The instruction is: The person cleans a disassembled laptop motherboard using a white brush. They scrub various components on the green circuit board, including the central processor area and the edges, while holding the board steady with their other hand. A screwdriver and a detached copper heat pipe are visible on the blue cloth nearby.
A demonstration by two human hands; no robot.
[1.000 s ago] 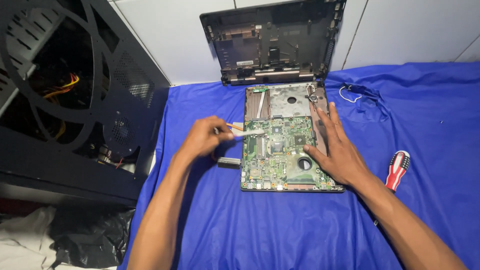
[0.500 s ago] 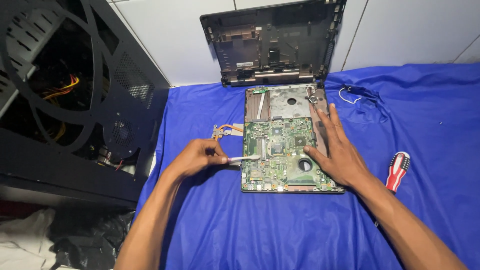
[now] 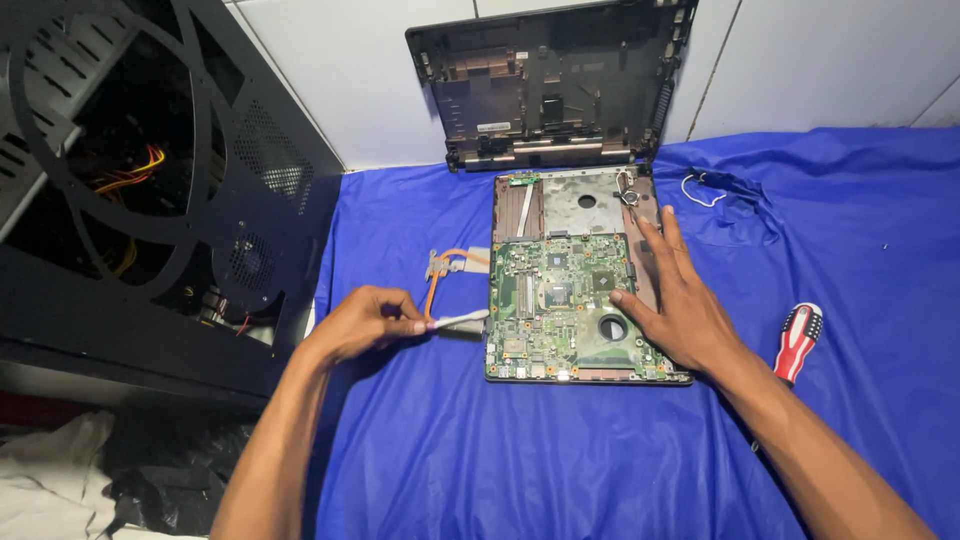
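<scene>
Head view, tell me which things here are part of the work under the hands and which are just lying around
In use: left hand holding a small white brush; right hand flat on the green circuit board in the opened laptop base.

Lying about: copper heat pipe, red-and-white screwdriver, detached laptop cover, black computer case.

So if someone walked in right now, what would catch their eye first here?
Most likely the opened laptop base with its bare green circuit board in the middle of the bright blue cloth. The right hand lies flat on the board's right side, while the left hand holds a small white brush just off its left edge. A big black computer case fills the left.
</scene>
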